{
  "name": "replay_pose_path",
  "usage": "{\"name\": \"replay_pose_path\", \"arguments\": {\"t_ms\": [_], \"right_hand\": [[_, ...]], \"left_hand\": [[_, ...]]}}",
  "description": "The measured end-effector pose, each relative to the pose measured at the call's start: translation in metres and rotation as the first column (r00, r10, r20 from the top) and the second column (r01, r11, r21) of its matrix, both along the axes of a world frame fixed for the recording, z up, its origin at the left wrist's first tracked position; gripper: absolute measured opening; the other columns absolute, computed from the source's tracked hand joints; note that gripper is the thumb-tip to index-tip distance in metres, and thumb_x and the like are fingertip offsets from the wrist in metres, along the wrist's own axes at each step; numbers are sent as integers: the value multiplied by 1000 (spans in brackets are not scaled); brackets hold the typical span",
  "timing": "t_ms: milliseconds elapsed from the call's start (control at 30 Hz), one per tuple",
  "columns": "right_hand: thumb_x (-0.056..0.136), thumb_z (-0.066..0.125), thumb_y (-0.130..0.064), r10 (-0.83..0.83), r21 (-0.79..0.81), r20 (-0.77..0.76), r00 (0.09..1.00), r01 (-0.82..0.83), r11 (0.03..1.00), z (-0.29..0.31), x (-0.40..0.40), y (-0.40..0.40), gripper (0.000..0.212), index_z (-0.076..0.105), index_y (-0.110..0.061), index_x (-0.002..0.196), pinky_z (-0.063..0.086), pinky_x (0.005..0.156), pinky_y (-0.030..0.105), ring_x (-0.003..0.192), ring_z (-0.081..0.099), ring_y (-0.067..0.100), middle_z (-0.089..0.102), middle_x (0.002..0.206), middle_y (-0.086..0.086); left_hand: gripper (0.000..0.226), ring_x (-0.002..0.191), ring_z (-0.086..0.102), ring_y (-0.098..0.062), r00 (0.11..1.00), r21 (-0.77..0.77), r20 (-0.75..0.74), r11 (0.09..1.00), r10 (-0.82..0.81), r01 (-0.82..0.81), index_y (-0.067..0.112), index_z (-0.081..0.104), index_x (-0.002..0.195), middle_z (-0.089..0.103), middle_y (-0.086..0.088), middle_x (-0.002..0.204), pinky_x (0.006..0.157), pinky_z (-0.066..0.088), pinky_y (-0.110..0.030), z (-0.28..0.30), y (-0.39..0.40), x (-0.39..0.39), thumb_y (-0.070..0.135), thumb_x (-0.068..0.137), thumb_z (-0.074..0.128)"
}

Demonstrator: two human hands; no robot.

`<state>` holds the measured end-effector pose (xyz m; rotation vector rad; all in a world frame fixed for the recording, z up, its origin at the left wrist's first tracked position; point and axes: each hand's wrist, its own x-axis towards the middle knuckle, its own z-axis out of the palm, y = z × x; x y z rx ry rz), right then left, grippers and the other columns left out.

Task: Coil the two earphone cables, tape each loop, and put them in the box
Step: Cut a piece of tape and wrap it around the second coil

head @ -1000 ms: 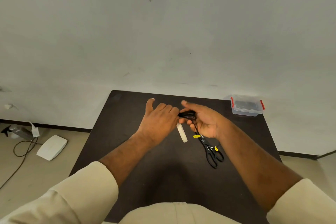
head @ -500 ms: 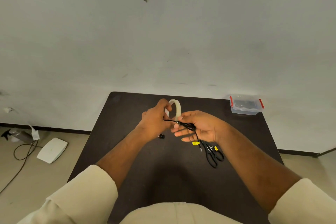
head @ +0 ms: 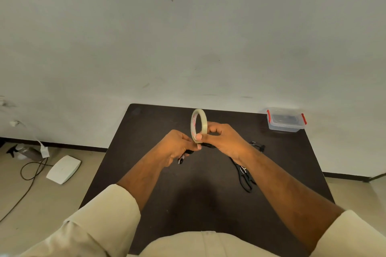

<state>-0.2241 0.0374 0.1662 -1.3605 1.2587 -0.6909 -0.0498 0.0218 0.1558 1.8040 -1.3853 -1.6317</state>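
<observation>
A pale tape roll (head: 198, 124) stands upright above the dark table (head: 158, 173), held between both hands. My right hand (head: 226, 140) grips its lower rim with the thumb on it, and a coiled black earphone cable (head: 209, 145) is tucked under its fingers. My left hand (head: 177, 146) pinches at the base of the roll, closed on that cable's end, with an earbud (head: 181, 160) hanging below it. A second black cable (head: 258, 145) lies on the table right of my right wrist. The clear box (head: 285, 120) with red clips sits at the table's far right corner, lid on.
Black scissors (head: 244, 177) lie on the table under my right forearm. A plain wall runs close behind the table. On the floor to the left are a flat white device (head: 63, 169), a dark cord (head: 31, 171) and a spray bottle (head: 25, 150).
The tape roll was lifted off the table by my left hand and raised higher. My right hand, holding the coiled cable, has closed onto the roll too; both hands now meet.
</observation>
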Motion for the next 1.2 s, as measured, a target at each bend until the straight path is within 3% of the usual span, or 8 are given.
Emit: {"name": "replay_pose_path", "arguments": {"t_ms": [100,367,500,633,700,800,933,1200], "right_hand": [[82,74,-34,-123,-154,-173,977,96,983,1,4,-3,16,75,-23,94,42,92,25,108,54,6,57,117,-15],[81,76,-13,-281,-194,-58,958,265,944,-20,-7,19,23,67,-35,82,43,72,13,79,52,5,56,98,-2],[82,74,-10,-218,-402,-330,919,73,913,-22,-18,12,25,71,-31,94,38,68,7,80,47,8,45,90,-9],[86,61,3,-47,-346,-703,709,-285,894,-28,-34,4,55,60,-30,129,34,81,11,102,43,12,42,105,-10],[89,54,5,-104,-349,-576,811,-129,928,-21,-39,2,46,66,-26,122,37,85,5,107,53,8,51,104,-13],[90,61,-19,-252,-260,-235,939,189,947,-4,-29,2,24,74,-38,86,52,90,24,89,66,-3,72,87,-18],[75,60,-67,-133,-68,-398,908,115,991,7,6,10,55,68,-13,70,47,57,34,58,59,18,68,69,5],[93,62,-14,-285,234,9,958,275,932,-6,17,15,18,74,-1,90,59,74,28,74,71,19,75,85,11]], "left_hand": [[16,57,54,-11,997,-23,-31,997,74,-74,3,76,80,67,-3,63,54,44,-25,-3,1,-5,16,73,82],[11,67,67,-19,961,12,-237,989,145,-147,-1,72,94,71,-13,77,80,56,-46,6,-15,15,7,88,66],[14,71,69,-22,950,57,-306,997,62,-47,-2,70,99,72,-14,81,73,60,-40,8,-16,20,3,92,60],[15,67,68,-20,938,50,-342,997,65,-51,0,70,101,72,-14,80,65,60,-35,8,-14,21,0,90,59],[15,66,68,-20,950,8,-306,998,69,-70,2,69,101,72,-15,80,63,60,-34,7,-12,20,-1,89,61],[13,62,68,-19,967,-71,-239,991,92,-112,3,67,99,72,-16,80,57,58,-30,4,-8,15,-2,87,65],[10,61,68,-18,970,-112,-208,982,125,-150,3,67,94,72,-14,78,57,59,-30,1,-3,1,4,84,70],[13,51,60,-13,910,-51,-357,968,211,-244,2,68,92,68,-8,67,48,51,-24,-3,10,-13,5,95,56]]}}
